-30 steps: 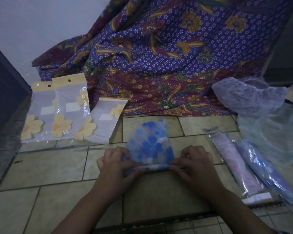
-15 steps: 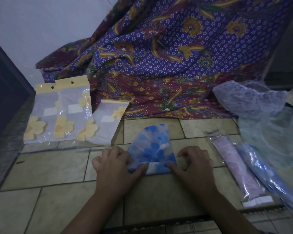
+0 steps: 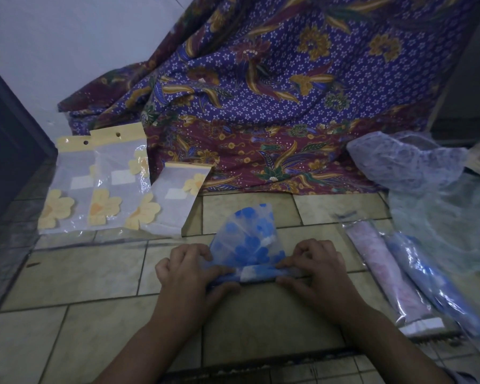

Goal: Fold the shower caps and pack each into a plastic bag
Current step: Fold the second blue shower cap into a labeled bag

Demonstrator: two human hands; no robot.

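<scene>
Two ends pinched, roll lying crosswise

Both ends of the shower cap (image 3: pixel 247 242) are in your grip, and it sits on the floor (image 3: pixel 81 275) between your hands. Your left hand (image 3: pixel 189 275) clamps the left end of the rolled near edge, your right hand (image 3: pixel 316 270) the right end, fingers curled over, thumbs on your side. The roll runs side to side; the loose part fans away toward the patterned cloth (image 3: pixel 261 106). Neither hand is nearer. Dim light, so it's probably a snug roll, no more certain than that. Plastic bags (image 3: pixel 117 184) wait far left.
</scene>
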